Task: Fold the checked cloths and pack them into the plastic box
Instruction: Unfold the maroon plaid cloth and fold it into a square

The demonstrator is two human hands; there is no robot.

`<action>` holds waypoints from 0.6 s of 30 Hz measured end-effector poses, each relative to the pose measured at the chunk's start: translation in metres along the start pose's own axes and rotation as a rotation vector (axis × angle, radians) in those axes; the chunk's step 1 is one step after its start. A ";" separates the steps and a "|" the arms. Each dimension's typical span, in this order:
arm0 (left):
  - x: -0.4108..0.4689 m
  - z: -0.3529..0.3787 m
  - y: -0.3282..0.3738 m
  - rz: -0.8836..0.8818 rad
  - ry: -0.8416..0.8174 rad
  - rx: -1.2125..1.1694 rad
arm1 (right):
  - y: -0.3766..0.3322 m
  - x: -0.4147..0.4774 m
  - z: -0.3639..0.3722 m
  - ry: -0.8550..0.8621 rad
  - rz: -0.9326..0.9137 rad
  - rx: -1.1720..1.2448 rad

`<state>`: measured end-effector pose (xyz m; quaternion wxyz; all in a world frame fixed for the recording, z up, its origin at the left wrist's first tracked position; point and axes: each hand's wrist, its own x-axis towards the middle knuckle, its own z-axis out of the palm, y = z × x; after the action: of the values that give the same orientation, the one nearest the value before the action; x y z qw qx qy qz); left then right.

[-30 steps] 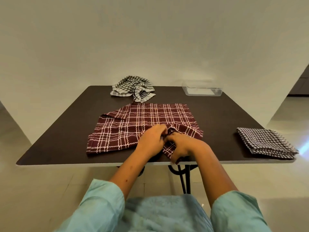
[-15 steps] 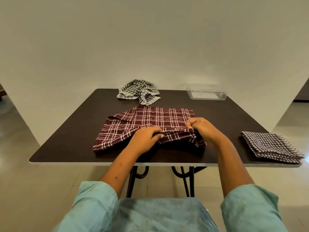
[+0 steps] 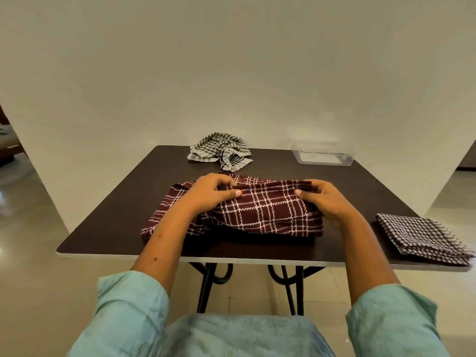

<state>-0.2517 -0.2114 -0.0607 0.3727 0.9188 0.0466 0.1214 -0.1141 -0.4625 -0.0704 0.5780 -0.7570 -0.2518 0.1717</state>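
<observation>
Maroon checked cloth on table, far edge pinched by left hand and right hand

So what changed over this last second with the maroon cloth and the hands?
Both hands moved apart and away from the person: the left hand and right hand carried the near edge of the maroon checked cloth up and over toward the far side, making a fold. Both grip that edge now. The crumpled green-checked cloth, folded cloth and plastic box stayed put.
</observation>
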 end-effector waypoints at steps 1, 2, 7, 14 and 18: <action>-0.001 -0.002 -0.001 -0.003 -0.006 -0.016 | 0.000 0.000 0.001 0.041 -0.011 0.035; -0.001 -0.004 -0.002 -0.007 -0.012 -0.034 | -0.001 -0.001 0.002 0.075 -0.015 0.063; -0.005 -0.017 0.001 -0.048 -0.084 -0.029 | 0.001 0.004 0.005 0.224 0.014 0.105; 0.004 -0.007 0.018 -0.009 -0.024 0.016 | -0.023 0.009 0.039 0.111 -0.133 0.040; 0.012 0.007 0.033 0.057 0.020 0.071 | -0.037 0.007 0.066 -0.167 -0.265 -0.106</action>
<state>-0.2390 -0.2377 -0.0399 0.3355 0.9312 0.0284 0.1394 -0.1517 -0.3988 -0.0529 0.5317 -0.7298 -0.4053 0.1429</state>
